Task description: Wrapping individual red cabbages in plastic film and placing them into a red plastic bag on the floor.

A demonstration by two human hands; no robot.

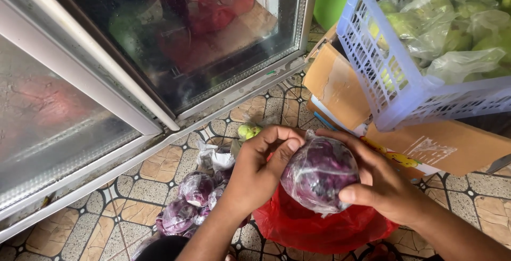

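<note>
Both hands hold a purple cabbage wrapped in clear film [318, 173] above a red plastic bag [319, 226] on the floor. My left hand [261, 168] pinches the film at the cabbage's top left edge with thumb and fingers. From the right side, my right hand [380, 181] cups the cabbage. Several more wrapped purple cabbages [189, 202] lie on the patterned tile floor [106, 213] to the left of my left forearm.
A glass-topped freezer chest [159, 43] with sliding lids fills the upper left. A white plastic crate of bagged green fruit [426, 43] rests on cardboard boxes [340, 83] at the upper right. A small green fruit [248, 131] and crumpled plastic [215, 159] lie by the freezer's base.
</note>
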